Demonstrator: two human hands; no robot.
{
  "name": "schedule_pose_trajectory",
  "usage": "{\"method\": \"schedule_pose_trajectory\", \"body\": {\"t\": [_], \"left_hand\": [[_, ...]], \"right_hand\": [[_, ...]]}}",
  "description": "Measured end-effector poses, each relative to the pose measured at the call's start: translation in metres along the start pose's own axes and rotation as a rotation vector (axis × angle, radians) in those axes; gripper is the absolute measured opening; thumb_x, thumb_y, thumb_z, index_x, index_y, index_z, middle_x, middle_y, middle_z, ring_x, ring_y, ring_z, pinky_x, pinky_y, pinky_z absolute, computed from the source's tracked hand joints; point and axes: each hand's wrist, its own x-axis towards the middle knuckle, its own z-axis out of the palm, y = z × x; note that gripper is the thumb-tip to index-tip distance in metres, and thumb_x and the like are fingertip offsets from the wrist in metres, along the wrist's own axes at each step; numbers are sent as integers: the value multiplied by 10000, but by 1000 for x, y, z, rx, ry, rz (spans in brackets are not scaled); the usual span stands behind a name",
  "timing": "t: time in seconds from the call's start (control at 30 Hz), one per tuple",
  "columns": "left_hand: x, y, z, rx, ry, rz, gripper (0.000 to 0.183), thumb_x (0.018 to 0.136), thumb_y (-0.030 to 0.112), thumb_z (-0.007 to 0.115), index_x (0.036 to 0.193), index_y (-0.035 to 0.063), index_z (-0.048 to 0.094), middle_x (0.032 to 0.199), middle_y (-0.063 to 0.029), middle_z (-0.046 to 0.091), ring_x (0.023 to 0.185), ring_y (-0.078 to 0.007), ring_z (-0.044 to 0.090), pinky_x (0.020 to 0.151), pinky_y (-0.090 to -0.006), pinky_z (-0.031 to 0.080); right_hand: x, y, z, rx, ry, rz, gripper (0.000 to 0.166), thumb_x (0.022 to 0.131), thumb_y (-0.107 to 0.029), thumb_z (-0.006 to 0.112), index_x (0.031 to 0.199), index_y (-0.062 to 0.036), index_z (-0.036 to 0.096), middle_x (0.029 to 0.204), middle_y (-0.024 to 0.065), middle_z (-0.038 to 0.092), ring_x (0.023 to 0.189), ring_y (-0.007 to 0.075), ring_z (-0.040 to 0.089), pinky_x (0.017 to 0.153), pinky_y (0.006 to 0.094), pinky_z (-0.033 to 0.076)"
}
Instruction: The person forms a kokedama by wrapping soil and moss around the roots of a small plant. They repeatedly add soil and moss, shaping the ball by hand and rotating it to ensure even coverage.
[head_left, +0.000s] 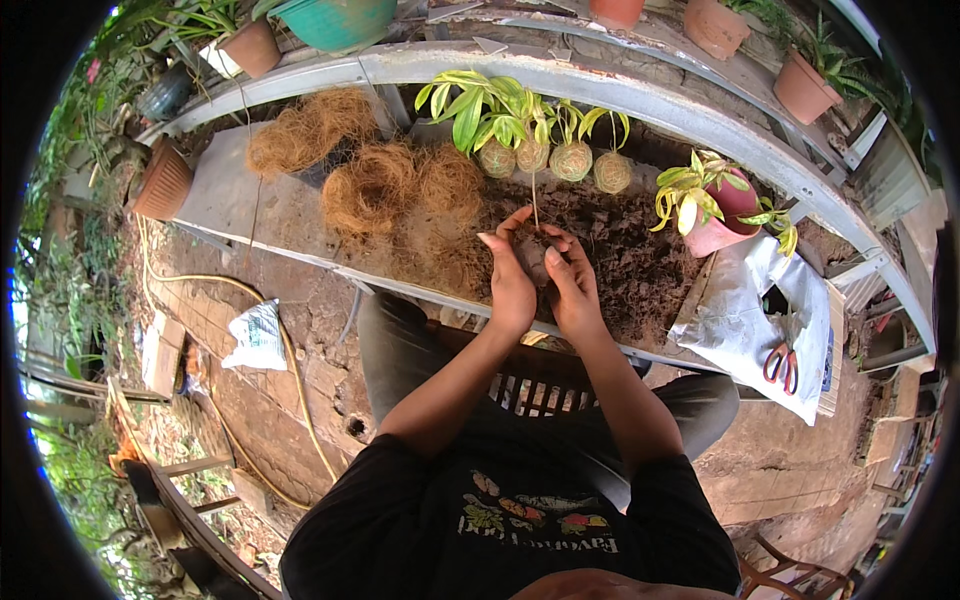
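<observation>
My left hand (514, 285) and my right hand (577, 289) cup a dark ball of soil (533, 253) between them, over the front part of the bench. A thin pale stem (535, 199) rises from this ball towards the leaves behind; which leaves belong to it is hard to tell. Just beyond stand several string-wrapped root balls (571, 162) with yellow-green leaves (469, 112). Loose dark soil (637, 255) spreads to the right of my hands. To their left lie a hollowed nest of coconut fibre (371, 191) and a rounder fibre clump (450, 180).
More fibre (315, 131) is heaped at the back left. A pink pot (716, 234) with a variegated plant lies tilted on the right, near a white sack (739, 307) bearing scissors (781, 367). A metal rail (517, 64) runs behind. A hose (300, 390) crosses the floor.
</observation>
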Motion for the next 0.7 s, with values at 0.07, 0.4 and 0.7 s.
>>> {"method": "schedule_pose_trajectory", "body": {"t": [0.07, 0.4, 0.7], "left_hand": [[1, -3, -1, -198, -7, -32, 586, 1054, 518, 238, 1367, 58, 425, 1023, -113, 623, 924, -163, 611, 845, -307, 513], [2, 7, 0, 4, -108, -126, 479, 1081, 410, 253, 1386, 74, 407, 1142, -102, 573, 1043, -177, 590, 933, -337, 496], [3, -14, -5, 30, -126, -69, 405, 1086, 358, 293, 1334, 71, 436, 1140, -71, 547, 1031, -163, 568, 962, -321, 454]], "right_hand": [[3, 2, -2, 104, 55, 31, 368, 983, -201, 612, 1305, -55, 511, 979, -74, 439, 926, 33, 442, 850, 212, 355], [3, -7, -2, 147, -22, 36, 367, 975, -162, 594, 1318, -59, 511, 1097, -54, 472, 1025, 61, 467, 928, 237, 349], [7, 3, -16, -41, 11, -1, 386, 1000, -204, 558, 1332, -13, 511, 1306, 58, 543, 1220, 141, 488, 1020, 291, 377]]}}
